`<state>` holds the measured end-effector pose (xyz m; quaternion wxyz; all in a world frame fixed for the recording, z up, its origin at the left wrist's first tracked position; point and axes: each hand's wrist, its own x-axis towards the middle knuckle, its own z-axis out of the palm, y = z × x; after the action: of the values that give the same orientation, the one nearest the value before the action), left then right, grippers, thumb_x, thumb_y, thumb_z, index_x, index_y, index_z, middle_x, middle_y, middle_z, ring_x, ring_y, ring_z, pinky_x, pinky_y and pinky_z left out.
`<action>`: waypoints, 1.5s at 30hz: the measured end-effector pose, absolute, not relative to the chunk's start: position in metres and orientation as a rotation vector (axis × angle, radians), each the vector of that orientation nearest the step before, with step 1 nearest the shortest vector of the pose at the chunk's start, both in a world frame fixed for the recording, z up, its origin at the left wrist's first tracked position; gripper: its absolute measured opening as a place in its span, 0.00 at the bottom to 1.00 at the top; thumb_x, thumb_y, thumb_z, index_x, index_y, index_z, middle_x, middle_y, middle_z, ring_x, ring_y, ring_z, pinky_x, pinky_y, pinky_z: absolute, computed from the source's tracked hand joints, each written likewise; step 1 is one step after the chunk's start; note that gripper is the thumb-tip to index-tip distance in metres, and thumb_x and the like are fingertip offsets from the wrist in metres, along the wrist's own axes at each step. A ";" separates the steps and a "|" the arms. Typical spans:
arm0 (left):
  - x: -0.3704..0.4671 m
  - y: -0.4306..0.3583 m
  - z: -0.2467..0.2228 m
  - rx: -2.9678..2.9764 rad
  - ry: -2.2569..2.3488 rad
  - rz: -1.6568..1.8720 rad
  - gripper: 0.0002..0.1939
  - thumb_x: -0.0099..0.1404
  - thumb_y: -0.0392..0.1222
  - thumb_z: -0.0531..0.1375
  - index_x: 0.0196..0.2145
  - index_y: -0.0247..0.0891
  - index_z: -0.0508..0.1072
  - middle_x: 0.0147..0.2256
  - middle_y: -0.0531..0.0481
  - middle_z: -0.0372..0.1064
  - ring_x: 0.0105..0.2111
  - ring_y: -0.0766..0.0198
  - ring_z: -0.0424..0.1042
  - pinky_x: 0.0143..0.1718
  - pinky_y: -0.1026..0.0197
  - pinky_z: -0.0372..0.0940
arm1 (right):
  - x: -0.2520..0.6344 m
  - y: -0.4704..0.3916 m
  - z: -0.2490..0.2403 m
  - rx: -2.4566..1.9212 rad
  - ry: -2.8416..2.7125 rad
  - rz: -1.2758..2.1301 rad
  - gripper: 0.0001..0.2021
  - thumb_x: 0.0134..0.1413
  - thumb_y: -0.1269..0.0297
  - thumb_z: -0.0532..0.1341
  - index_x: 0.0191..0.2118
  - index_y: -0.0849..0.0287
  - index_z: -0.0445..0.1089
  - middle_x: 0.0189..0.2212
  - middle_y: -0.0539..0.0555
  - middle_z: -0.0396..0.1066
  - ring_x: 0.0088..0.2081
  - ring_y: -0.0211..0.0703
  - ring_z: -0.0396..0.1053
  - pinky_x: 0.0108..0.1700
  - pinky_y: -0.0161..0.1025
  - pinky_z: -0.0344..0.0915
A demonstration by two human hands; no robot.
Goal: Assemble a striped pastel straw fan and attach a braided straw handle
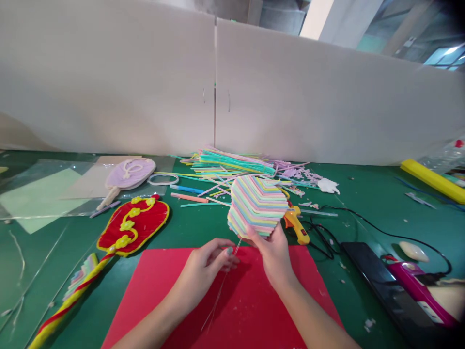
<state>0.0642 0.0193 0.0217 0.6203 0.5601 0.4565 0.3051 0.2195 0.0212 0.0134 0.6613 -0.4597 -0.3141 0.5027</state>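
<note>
My right hand [274, 252] grips a rounded striped panel [257, 203] by its lower edge, thumb in front. The panel is built from pastel pipe cleaners bent into chevrons, with stepped edges. From its bottom hang thin pale strands [218, 295]; whether they are wire or thread is unclear. Beside them, my left hand [212, 259] has its fingers curled, with thumb and fingertips closed at the strands. Beneath both hands lies a red board [250, 310]. Partly behind the panel is a yellow hot glue gun [298, 225].
Pastel pipe cleaners [232, 162] are heaped at the back. Left lie a red and yellow fan [134, 225] and a lilac fan [131, 173]. At right are a black phone-like slab [385, 286], a magenta power strip [417, 291], a black cord [395, 235] and a yellow bar [432, 181].
</note>
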 end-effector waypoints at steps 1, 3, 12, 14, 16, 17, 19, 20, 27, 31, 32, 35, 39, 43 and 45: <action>0.066 0.019 0.022 1.237 1.027 0.669 0.17 0.60 0.52 0.55 0.39 0.35 0.71 0.30 0.43 0.75 0.30 0.57 0.75 0.34 0.58 0.68 | 0.218 0.020 0.013 -1.046 -0.723 1.130 0.33 0.41 0.65 0.67 0.56 0.52 0.57 0.48 0.55 0.70 0.45 0.50 0.70 0.41 0.48 0.72; 0.068 0.017 0.021 1.167 0.996 0.625 0.19 0.58 0.54 0.56 0.36 0.34 0.71 0.26 0.45 0.74 0.26 0.59 0.74 0.30 0.60 0.67 | 0.216 0.019 0.011 -1.063 -0.747 1.112 0.33 0.41 0.64 0.67 0.55 0.54 0.57 0.48 0.56 0.69 0.46 0.50 0.69 0.44 0.48 0.71; 0.072 0.014 0.021 1.088 0.989 0.651 0.20 0.55 0.57 0.58 0.27 0.35 0.67 0.19 0.51 0.69 0.19 0.64 0.70 0.24 0.62 0.64 | 0.214 0.019 0.008 -1.088 -0.785 1.106 0.31 0.40 0.64 0.69 0.53 0.55 0.60 0.47 0.56 0.71 0.46 0.48 0.70 0.48 0.46 0.67; 0.072 0.013 0.022 1.070 0.984 0.678 0.20 0.55 0.57 0.58 0.26 0.35 0.67 0.20 0.51 0.69 0.19 0.64 0.70 0.23 0.63 0.64 | 0.214 0.019 0.009 -1.012 -0.707 1.243 0.30 0.40 0.61 0.69 0.52 0.54 0.61 0.46 0.55 0.71 0.45 0.49 0.71 0.46 0.47 0.68; 0.072 0.012 0.022 1.056 0.975 0.703 0.19 0.55 0.56 0.58 0.27 0.35 0.68 0.20 0.50 0.70 0.19 0.64 0.70 0.23 0.63 0.64 | 0.214 0.018 0.010 -0.913 -0.615 1.400 0.27 0.42 0.56 0.67 0.50 0.54 0.64 0.44 0.56 0.73 0.43 0.50 0.72 0.44 0.48 0.69; 0.071 0.011 0.022 1.053 0.968 0.713 0.19 0.56 0.56 0.58 0.27 0.35 0.68 0.21 0.50 0.70 0.19 0.65 0.70 0.24 0.63 0.64 | 0.213 0.017 0.011 -0.870 -0.579 1.453 0.26 0.43 0.53 0.66 0.49 0.55 0.65 0.43 0.56 0.74 0.42 0.50 0.72 0.43 0.48 0.70; 0.071 0.010 0.021 1.053 0.955 0.732 0.18 0.57 0.55 0.58 0.28 0.34 0.68 0.21 0.49 0.71 0.20 0.65 0.71 0.25 0.63 0.64 | 0.212 0.016 0.012 -0.818 -0.559 1.507 0.24 0.43 0.50 0.65 0.46 0.57 0.68 0.40 0.57 0.75 0.41 0.51 0.73 0.43 0.48 0.69; 0.071 0.010 0.021 1.055 0.949 0.736 0.18 0.57 0.54 0.58 0.28 0.34 0.68 0.22 0.49 0.71 0.20 0.65 0.71 0.25 0.63 0.64 | 0.211 0.015 0.013 -0.812 -0.578 1.524 0.24 0.43 0.50 0.65 0.45 0.58 0.69 0.39 0.57 0.75 0.41 0.52 0.73 0.43 0.49 0.69; 0.072 0.007 0.019 1.151 0.976 0.698 0.17 0.61 0.52 0.53 0.30 0.34 0.69 0.22 0.47 0.72 0.21 0.62 0.72 0.25 0.62 0.66 | 0.206 0.011 0.010 -0.986 -0.761 1.460 0.14 0.44 0.59 0.66 0.37 0.60 0.74 0.33 0.57 0.77 0.38 0.51 0.74 0.46 0.50 0.67; 0.064 0.010 0.016 1.681 1.078 0.756 0.15 0.66 0.45 0.48 0.41 0.39 0.71 0.34 0.45 0.75 0.34 0.59 0.74 0.37 0.59 0.67 | 0.208 0.015 0.009 -0.958 -0.652 1.442 0.15 0.43 0.60 0.67 0.39 0.61 0.74 0.33 0.56 0.77 0.38 0.52 0.74 0.45 0.51 0.68; 0.061 0.011 0.015 1.901 1.103 0.790 0.14 0.66 0.43 0.49 0.45 0.41 0.70 0.39 0.45 0.74 0.38 0.59 0.73 0.40 0.59 0.66 | 0.210 0.017 0.010 -0.945 -0.612 1.437 0.16 0.43 0.60 0.67 0.40 0.60 0.73 0.33 0.56 0.77 0.38 0.52 0.74 0.45 0.51 0.68; 0.054 0.013 0.016 2.538 1.058 0.889 0.16 0.64 0.37 0.52 0.50 0.41 0.67 0.43 0.44 0.72 0.41 0.58 0.71 0.42 0.57 0.65 | 0.215 0.022 0.012 -0.923 -0.532 1.400 0.18 0.43 0.61 0.67 0.42 0.60 0.72 0.36 0.55 0.76 0.39 0.51 0.74 0.46 0.50 0.68; 0.050 0.011 0.023 2.955 0.775 0.951 0.17 0.63 0.32 0.55 0.50 0.36 0.67 0.42 0.44 0.72 0.43 0.59 0.70 0.45 0.57 0.64 | 0.221 0.024 0.013 -0.869 -0.519 1.381 0.17 0.43 0.64 0.67 0.42 0.58 0.71 0.37 0.54 0.76 0.40 0.47 0.74 0.45 0.45 0.69; 0.047 0.006 0.024 3.025 0.585 1.079 0.14 0.61 0.31 0.57 0.46 0.33 0.70 0.42 0.45 0.73 0.43 0.61 0.70 0.47 0.58 0.63 | 0.221 0.024 0.013 -0.839 -0.510 1.400 0.15 0.43 0.65 0.67 0.40 0.58 0.71 0.37 0.53 0.76 0.39 0.47 0.74 0.43 0.43 0.70; 0.047 0.005 0.024 3.015 0.545 1.143 0.14 0.61 0.31 0.57 0.45 0.31 0.70 0.42 0.45 0.73 0.42 0.61 0.70 0.47 0.57 0.64 | 0.220 0.024 0.013 -0.834 -0.503 1.405 0.15 0.42 0.65 0.68 0.40 0.59 0.72 0.37 0.53 0.76 0.39 0.47 0.74 0.43 0.44 0.70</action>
<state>0.0473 0.0049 0.0237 -0.0643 0.9201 0.1663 0.3488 0.2199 0.0238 0.0131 0.6562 -0.3681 -0.2220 0.6202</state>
